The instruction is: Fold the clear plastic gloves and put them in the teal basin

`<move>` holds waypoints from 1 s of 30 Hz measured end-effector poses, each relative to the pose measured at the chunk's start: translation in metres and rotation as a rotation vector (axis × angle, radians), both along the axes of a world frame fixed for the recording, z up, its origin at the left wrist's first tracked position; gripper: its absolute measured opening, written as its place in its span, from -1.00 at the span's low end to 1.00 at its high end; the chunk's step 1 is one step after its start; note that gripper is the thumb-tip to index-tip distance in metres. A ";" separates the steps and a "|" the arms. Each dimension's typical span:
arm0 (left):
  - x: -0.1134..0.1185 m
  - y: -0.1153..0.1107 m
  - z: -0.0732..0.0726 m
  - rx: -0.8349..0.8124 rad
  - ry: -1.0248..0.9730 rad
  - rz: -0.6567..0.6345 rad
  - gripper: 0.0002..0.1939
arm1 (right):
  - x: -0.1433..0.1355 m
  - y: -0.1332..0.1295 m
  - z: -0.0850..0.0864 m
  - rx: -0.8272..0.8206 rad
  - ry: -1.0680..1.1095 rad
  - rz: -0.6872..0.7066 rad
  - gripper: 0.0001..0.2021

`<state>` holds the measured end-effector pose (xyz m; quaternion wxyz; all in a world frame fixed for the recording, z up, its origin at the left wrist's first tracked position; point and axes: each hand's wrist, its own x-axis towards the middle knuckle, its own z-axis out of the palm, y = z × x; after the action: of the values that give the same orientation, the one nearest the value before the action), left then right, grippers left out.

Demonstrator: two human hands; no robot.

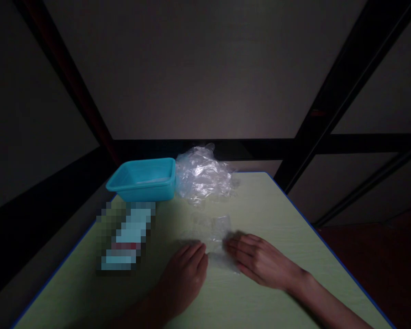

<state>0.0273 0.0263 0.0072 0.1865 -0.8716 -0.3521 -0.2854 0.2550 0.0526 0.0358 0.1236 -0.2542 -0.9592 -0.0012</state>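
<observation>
On the table lies a thin, crumpled piece of clear plastic (221, 226), something like a disposable glove; its full outline is hard to make out. My left hand (188, 274) rests at its near left side, palm down, with the fingers close together and bent a little. At the right edge, my right hand (260, 260) lies palm down with its fingers stretched across the plastic. Both hands touch or nearly touch it, and their fingertips are partly hidden in shadow. Behind it sits a heap of clear plastic (203, 176) with rounded, finger-like ends.
A blue plastic basin (145, 189) stands at the back left, against the heap. In front of it is a blurred-out, light blue oblong item (132, 233). The pale table (270, 205) has a blue edge and meets a panelled wall (205, 73) at the back.
</observation>
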 end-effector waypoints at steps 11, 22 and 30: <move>-0.027 -0.007 0.009 -0.180 0.051 0.011 -0.62 | 0.006 0.003 -0.015 0.061 -0.010 0.003 -0.71; -0.059 -0.009 0.003 -0.443 -0.024 0.149 -0.52 | 0.004 0.004 -0.013 0.066 0.058 0.034 -0.69; -0.066 -0.002 0.009 -0.709 -0.182 0.174 -0.57 | 0.003 0.011 0.001 -0.205 0.149 -0.002 -0.62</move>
<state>-0.0387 0.0246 0.0163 -0.1354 -0.8199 -0.5171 -0.2049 0.2585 0.0636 0.0363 0.1677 -0.2657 -0.9423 0.1155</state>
